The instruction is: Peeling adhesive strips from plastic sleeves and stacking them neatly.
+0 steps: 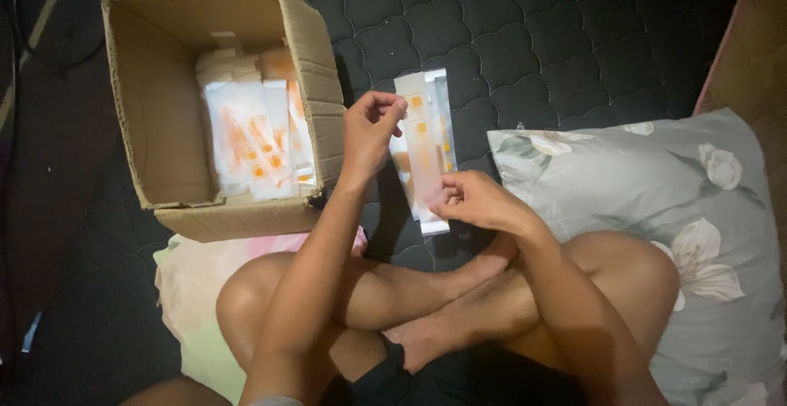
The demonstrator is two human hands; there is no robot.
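White-and-orange carton [423, 148], long and slim, runs near to far between both hands above the dark quilted mattress [533, 37]. Left hand [370, 131] pinches its far top corner; right hand [474, 199] closes on its near end. Cardboard box [156, 94] of similar cartons lies just left, floral pillow [656, 184] right; open mattress lies beyond.
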